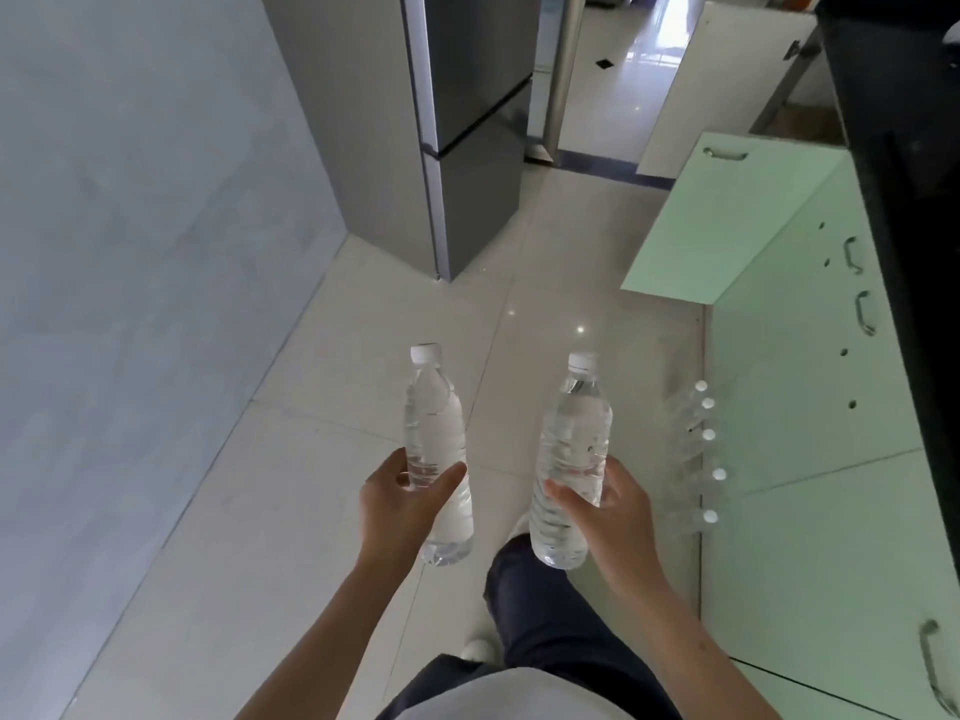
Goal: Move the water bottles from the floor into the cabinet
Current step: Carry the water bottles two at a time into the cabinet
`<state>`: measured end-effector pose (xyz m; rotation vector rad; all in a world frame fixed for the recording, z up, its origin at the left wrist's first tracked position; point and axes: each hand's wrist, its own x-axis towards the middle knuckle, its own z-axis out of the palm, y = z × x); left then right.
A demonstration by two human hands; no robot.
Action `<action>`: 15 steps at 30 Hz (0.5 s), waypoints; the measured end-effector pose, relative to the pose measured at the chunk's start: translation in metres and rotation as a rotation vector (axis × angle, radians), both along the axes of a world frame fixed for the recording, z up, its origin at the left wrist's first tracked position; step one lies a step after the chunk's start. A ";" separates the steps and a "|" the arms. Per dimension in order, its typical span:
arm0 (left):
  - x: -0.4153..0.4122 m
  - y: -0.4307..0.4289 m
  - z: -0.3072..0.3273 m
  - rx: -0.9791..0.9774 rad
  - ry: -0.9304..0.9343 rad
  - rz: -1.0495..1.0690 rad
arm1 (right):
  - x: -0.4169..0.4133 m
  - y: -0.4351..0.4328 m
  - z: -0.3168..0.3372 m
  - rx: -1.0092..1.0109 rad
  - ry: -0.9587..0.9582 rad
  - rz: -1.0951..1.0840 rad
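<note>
My left hand (397,504) grips a clear water bottle (435,423) with a white cap, held upright above the floor. My right hand (610,511) grips a second clear bottle (571,439), also upright. Several more white-capped bottles (698,454) stand in a row on the floor along the base of the pale green cabinet (810,407). One cabinet door (722,220) stands open, swung out over the floor ahead on the right. The cabinet's inside is hidden from view.
A grey refrigerator (457,122) stands ahead on the left by a grey wall (130,252). A dark countertop (904,148) runs over the cabinets. A second open door (727,80) is farther back. My leg (545,615) is below the bottles.
</note>
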<state>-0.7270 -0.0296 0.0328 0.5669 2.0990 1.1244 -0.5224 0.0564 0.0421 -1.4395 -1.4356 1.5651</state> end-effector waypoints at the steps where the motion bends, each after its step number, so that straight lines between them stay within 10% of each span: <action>1: -0.006 0.017 -0.004 -0.005 0.001 0.014 | -0.008 0.021 -0.004 0.001 0.001 -0.003; 15: -0.118 0.366 0.041 0.068 0.201 -0.032 | -0.110 0.370 0.018 0.095 0.044 -0.098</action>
